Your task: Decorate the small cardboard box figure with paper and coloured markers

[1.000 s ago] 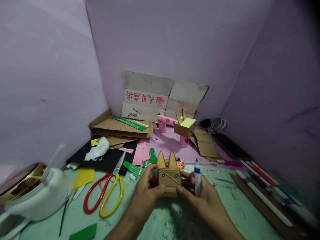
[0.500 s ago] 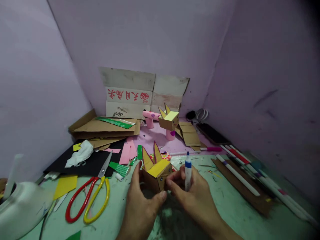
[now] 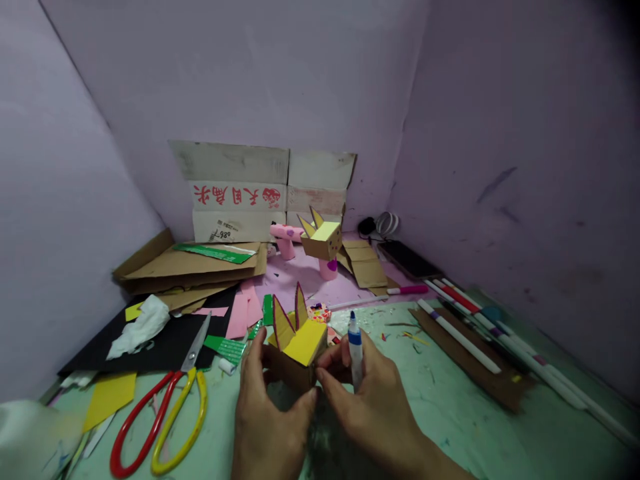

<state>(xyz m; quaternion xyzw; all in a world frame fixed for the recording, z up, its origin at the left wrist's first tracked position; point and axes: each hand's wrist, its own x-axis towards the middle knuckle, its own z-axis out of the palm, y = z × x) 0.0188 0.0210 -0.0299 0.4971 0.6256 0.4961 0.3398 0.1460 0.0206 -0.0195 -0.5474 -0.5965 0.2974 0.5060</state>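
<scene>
A small cardboard box head with a yellow top and two pointed, purple-edged ears is held low over the green tabletop. My left hand grips its left side and near edge between thumb and fingers. My right hand has an uncapped blue marker tucked in it, tip pointing up, and its thumb and forefinger touch the box's right edge. Behind them stands a pink figure bearing a similar eared box head.
Red-and-yellow-handled scissors lie at the left, near black paper with a crumpled tissue. Cardboard pieces sit behind. White markers, a brown strip and a phone are at the right.
The view has shifted to the right, so the scene sits further left. The held box has turned slightly, and its dotted front face is now less visible. Both hands keep their hold.
</scene>
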